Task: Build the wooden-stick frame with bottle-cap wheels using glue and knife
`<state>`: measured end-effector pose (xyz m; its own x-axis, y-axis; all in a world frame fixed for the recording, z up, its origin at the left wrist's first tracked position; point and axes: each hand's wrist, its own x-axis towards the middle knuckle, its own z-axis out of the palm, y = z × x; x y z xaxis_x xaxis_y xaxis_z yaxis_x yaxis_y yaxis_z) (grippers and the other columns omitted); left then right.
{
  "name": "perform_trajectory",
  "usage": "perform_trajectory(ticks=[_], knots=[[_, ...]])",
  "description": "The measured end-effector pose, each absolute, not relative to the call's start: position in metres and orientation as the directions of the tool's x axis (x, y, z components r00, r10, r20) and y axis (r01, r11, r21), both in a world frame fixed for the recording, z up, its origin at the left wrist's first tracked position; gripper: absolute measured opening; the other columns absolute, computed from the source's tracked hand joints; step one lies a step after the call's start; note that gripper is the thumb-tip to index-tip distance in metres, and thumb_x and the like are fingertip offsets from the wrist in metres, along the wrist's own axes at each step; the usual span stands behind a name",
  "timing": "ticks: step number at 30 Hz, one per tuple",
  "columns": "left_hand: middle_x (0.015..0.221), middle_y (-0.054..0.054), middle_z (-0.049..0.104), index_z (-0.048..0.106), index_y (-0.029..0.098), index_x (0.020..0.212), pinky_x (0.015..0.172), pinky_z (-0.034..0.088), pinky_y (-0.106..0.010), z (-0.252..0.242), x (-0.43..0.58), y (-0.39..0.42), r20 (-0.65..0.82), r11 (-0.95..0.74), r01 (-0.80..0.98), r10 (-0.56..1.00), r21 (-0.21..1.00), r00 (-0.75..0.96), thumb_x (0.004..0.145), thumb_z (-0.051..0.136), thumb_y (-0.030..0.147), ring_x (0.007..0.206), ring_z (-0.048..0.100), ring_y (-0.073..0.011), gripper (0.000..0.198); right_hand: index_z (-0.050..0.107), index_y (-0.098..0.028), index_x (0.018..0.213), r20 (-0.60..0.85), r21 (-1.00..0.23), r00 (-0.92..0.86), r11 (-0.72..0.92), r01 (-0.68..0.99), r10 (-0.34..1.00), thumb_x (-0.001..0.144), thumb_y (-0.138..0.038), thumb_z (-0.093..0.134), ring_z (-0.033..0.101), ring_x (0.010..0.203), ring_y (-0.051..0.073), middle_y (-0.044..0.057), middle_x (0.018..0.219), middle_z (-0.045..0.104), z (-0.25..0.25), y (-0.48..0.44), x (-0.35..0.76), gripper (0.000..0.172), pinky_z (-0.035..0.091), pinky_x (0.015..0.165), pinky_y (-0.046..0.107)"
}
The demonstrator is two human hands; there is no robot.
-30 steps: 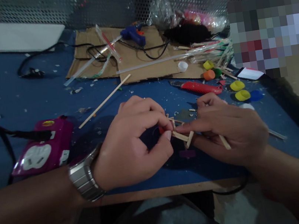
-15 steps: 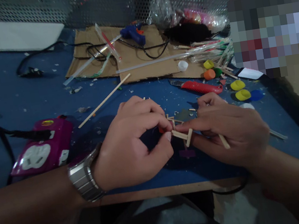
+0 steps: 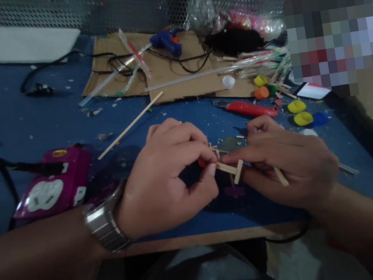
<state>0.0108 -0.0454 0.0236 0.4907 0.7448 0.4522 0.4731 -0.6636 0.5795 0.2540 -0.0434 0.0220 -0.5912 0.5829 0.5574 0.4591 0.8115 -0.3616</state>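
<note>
Between my two hands is a small frame of thin wooden sticks, with a short crosspiece at its near end. My left hand pinches it between thumb and forefinger; an orange-red bit shows beside the fingertips. My right hand is closed, its forefinger reaching to the frame's right side. A loose-ended wooden stick pokes out from under the right fingers, so that hand grips it. Below the frame a small purple piece shows. Fingers hide part of the frame.
A red-handled cutter lies beyond my right hand, near yellow caps. A long stick lies behind my left hand. A purple power box sits left. At the back, a blue glue gun rests on cardboard.
The stick frame has shifted slightly right and tilted a little, its end crosspiece turning with it. Both hands stay nearly in place with the same grip.
</note>
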Motion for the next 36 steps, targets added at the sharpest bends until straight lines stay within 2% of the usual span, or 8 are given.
perform_trajectory(ticks=[9,17,30,36], knots=[[0.094,-0.003,0.075,0.07,0.023,0.086,0.084,0.046,-0.048,0.0257,0.0099,-0.0441,0.483,-0.703,0.449,0.708,0.552,0.516,0.095,0.062,0.017,0.089,0.066,-0.0233,0.013,0.08,-0.029,0.111,0.583,-0.376,-0.577,0.82,0.433,0.572,0.097,-0.006,0.072,0.06,0.055,0.012,-0.005,0.073,0.077,0.0215,-0.0473,0.2528,0.028,0.055,0.081,0.042],[0.094,-0.003,0.074,0.069,0.023,0.087,0.086,0.046,-0.047,0.0257,0.0101,-0.0443,0.5,-0.717,0.428,0.694,0.55,0.518,0.095,0.062,0.015,0.09,0.067,-0.0231,0.013,0.079,-0.026,0.108,0.584,-0.385,-0.591,0.831,0.401,0.556,0.097,-0.003,0.067,0.064,0.059,0.013,-0.004,0.074,0.077,0.0253,-0.0466,0.2531,0.028,0.054,0.081,0.041],[0.097,-0.003,0.074,0.069,0.023,0.088,0.087,0.046,-0.047,0.0262,0.0094,-0.0462,0.464,-0.68,0.395,0.721,0.618,0.514,0.097,0.062,0.018,0.094,0.065,-0.0237,0.013,0.082,-0.033,0.113,0.583,-0.487,-0.544,0.796,0.36,0.603,0.094,0.003,0.064,0.062,0.057,0.013,-0.007,0.07,0.076,0.021,-0.0451,0.2508,0.045,0.052,0.076,0.039],[0.098,-0.005,0.075,0.072,0.023,0.091,0.088,0.047,-0.049,0.0269,0.0087,-0.049,0.465,-0.652,0.368,0.744,0.663,0.48,0.099,0.058,0.016,0.096,0.065,-0.0248,0.017,0.083,-0.034,0.117,0.604,-0.53,-0.493,0.778,0.339,0.626,0.09,0.002,0.071,0.065,0.058,0.013,-0.007,0.07,0.075,0.0173,-0.0445,0.2539,0.046,0.05,0.075,0.039]])
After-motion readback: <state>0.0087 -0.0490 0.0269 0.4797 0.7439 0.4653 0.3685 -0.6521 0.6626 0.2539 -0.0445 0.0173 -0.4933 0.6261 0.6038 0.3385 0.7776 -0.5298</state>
